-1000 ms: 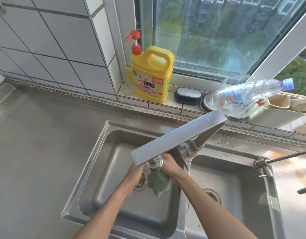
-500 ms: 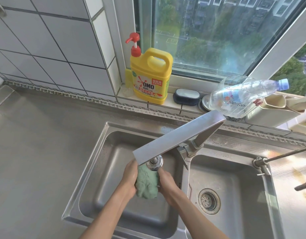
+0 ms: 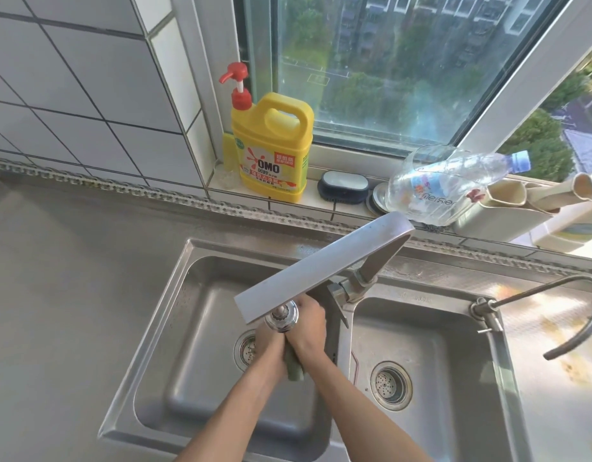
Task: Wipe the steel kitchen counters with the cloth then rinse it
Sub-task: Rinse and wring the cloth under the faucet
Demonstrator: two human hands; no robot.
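The steel table [image 3: 54, 295] fills the left of the frame. In the left sink basin [image 3: 194, 378] at centre, under the faucet [image 3: 321, 261], left hand [image 3: 268, 345] and right hand [image 3: 308, 328] press together, squeezing the green cloth [image 3: 294, 366] between them; its end pokes out below.

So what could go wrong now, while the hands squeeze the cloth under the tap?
1. Both hands press the cloth right under the tap head, so knuckles may knock it.
2. The tilted bottle on the sill sits close above the tap arm; swinging the arm might tip it.
3. Squeezed water may splash onto the counter.
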